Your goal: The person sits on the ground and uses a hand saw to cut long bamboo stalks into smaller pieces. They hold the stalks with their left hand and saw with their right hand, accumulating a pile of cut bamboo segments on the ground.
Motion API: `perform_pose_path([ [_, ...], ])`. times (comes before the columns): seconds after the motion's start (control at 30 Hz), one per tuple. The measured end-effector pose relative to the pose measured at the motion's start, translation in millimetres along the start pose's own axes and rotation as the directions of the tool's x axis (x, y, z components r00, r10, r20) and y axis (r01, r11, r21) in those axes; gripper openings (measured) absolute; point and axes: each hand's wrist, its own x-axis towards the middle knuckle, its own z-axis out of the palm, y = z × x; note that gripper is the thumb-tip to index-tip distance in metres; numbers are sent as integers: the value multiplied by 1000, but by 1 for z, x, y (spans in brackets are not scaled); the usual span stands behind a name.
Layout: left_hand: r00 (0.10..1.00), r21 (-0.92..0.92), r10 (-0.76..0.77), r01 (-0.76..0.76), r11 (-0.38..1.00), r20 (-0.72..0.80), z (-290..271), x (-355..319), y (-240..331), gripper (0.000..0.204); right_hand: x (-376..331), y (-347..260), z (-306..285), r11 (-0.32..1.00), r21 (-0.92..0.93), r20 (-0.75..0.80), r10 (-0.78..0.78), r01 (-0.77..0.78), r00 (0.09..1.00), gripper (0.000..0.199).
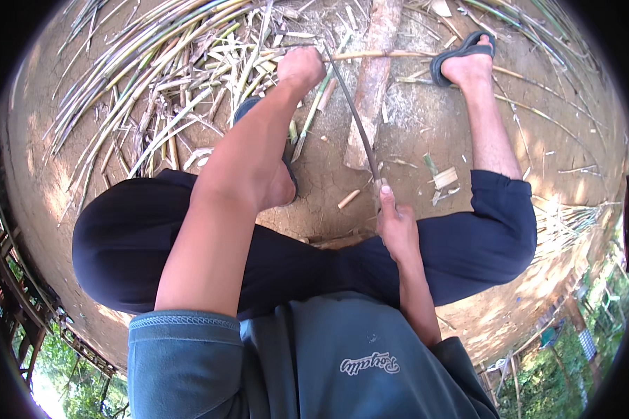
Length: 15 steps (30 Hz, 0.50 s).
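My left hand [302,68] is closed round a long thin tan stalk [370,54]. The stalk lies across a worn wooden plank [374,84] on the ground and runs to the right, reaching my right sandal [461,57]; whether the foot presses on it I cannot tell. In my right hand [397,222] is the handle of a long, narrow-bladed knife [353,108], thumb along the top. The blade slants up and left over the plank, its tip close to my left hand and the stalk. Whether the edge touches the stalk is unclear.
A heap of long green and tan stalks [140,77] with split pieces covers the ground at the left. More stalks curve at the far right [545,42]. Short offcuts [444,178] lie near the plank. My bent legs [461,244] flank the work area.
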Motion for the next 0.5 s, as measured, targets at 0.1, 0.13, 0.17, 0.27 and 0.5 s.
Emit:
perform_pose_path([
  [0.1,999,4,28,-28,1000,25,-4,-1,0,38,28,-33,1,996,-85,16,-16,17,1000,88],
  [0.13,997,9,-1,1,1000,78,1,0,-3,38,54,-59,6,994,-100,85,-28,37,996,89],
  [0.17,994,-1,12,-12,1000,109,4,-5,4,38,80,-78,17,997,-58,55,-38,41,998,88],
  [0.27,988,34,27,-33,999,150,-1,-8,15,37,93,-95,29,996,43,-8,-75,75,997,78],
  [0.5,975,-27,41,-36,999,216,14,-25,-5,35,33,20,23,1000,14,-5,-14,14,1000,70],
])
